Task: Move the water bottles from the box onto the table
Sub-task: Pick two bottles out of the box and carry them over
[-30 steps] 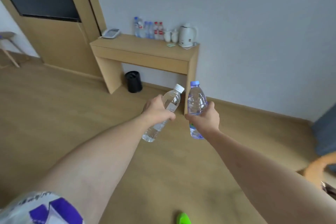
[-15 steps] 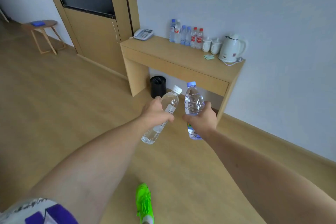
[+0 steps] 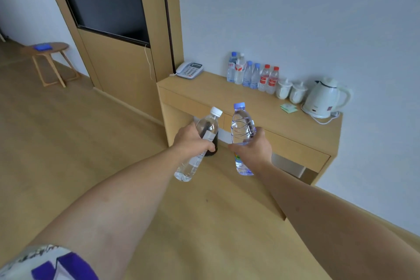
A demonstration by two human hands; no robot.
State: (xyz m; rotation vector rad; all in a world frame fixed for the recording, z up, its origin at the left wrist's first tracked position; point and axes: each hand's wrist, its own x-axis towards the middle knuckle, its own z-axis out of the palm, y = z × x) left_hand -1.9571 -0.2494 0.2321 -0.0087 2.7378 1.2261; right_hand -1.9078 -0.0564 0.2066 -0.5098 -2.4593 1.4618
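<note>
As table (image 3: 227, 93) looms nearer, left hand (image 3: 193, 138) gripping white-capped bottle (image 3: 209, 127), right hand (image 3: 254, 148) blue-capped bottle (image 3: 242, 125)

The hands cover each held bottle's middle — labels on the table's row of bottles (image 3: 252, 74) too small to read.

You get soft, even, fairly bright light with faint shadows, slight softness throughout, and strong wide-angle bending of the door frame (image 3: 68, 20) and wall (image 3: 295, 18) at the edges.
</note>
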